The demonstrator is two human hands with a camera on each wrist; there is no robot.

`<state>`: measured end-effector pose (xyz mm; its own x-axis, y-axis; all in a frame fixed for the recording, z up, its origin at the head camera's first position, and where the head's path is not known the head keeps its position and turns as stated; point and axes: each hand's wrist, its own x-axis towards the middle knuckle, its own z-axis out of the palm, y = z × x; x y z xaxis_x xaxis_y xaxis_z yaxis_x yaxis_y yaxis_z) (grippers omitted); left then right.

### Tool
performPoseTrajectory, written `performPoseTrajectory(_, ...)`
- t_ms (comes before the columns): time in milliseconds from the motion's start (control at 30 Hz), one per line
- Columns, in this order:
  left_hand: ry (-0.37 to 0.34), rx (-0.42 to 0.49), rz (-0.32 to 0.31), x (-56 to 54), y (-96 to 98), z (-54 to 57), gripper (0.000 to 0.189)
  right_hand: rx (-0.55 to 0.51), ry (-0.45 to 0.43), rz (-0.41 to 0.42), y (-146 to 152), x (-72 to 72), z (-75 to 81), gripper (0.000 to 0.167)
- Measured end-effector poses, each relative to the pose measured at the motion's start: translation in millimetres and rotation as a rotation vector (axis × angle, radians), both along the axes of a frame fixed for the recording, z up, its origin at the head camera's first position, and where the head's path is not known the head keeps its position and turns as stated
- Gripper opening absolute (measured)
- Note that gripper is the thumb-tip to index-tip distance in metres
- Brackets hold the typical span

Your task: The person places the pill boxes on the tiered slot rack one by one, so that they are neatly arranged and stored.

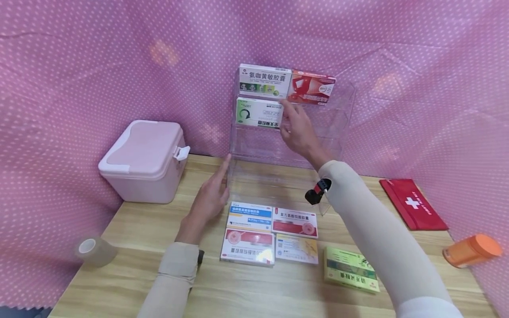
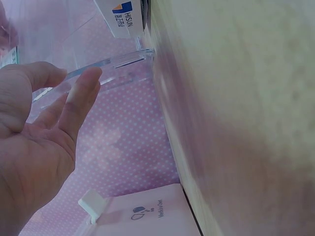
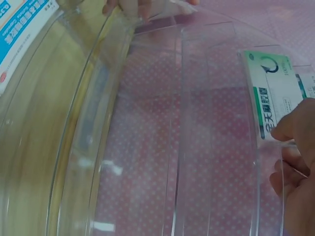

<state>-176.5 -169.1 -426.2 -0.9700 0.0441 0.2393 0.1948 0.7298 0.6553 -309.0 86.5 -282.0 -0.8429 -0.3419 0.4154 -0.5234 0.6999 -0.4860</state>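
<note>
At the second tier of a clear stepped rack [image 1: 258, 140], my right hand [image 1: 299, 130] grips the right end of a white-and-green medicine box [image 1: 258, 113]. In the right wrist view its thumb lies at the corner of that box [image 3: 270, 88]. The box leans there with its print upside down. Above it, a white medicine box [image 1: 264, 81] and a red one [image 1: 311, 87] stand side by side on the top tier. My left hand [image 1: 208, 194] touches the rack's left side, fingers fairly straight, with the side panel [image 2: 118, 61] between thumb and fingers in the left wrist view.
In front of the rack lie a blue-and-white box [image 1: 249, 216], two red-and-white boxes [image 1: 295, 221] and a yellow one [image 1: 296, 248]. A green box [image 1: 351, 269], red first-aid pouch [image 1: 413, 204] and orange bottle [image 1: 471, 251] are right; a pink chest [image 1: 143, 161] and tape roll [image 1: 95, 251] left.
</note>
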Motion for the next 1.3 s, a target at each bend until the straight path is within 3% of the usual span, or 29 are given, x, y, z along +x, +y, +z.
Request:
performPoseTrajectory(233,-0.003,0.006,-0.003,0.2,-0.6,-0.3,0.106,0.027,-0.003,0.007,26.8,14.3,-7.4,0.087)
performPoseTrajectory(500,-0.001,0.009,-0.006,2.0,0.2,1.8,0.106,-0.063,0.172,0.008,85.8,52.3,-29.8,0.057)
performPoseTrajectory(700,-0.010,0.015,-0.006,1.9,-0.2,2.6,0.109,-0.118,0.173,-0.046,143.0,90.3,-57.3,0.039)
performPoseTrajectory(867,-0.018,0.021,-0.013,0.3,2.2,2.1,0.108,-0.121,0.060,-0.084,199.4,127.0,-95.7,0.030)
performPoseTrajectory(1033,-0.029,0.015,-0.006,1.0,2.1,2.9,0.110,0.014,-0.112,-0.096,244.6,166.5,-131.0,0.035)
performPoseTrajectory(1200,-0.034,0.014,-0.002,0.9,1.6,2.4,0.108,0.080,-0.304,-0.076,269.4,204.8,-164.2,0.032)
performPoseTrajectory(1300,-0.041,0.014,0.005,0.4,1.0,0.9,0.107,0.069,-0.376,-0.111,273.0,223.0,-179.1,0.031)
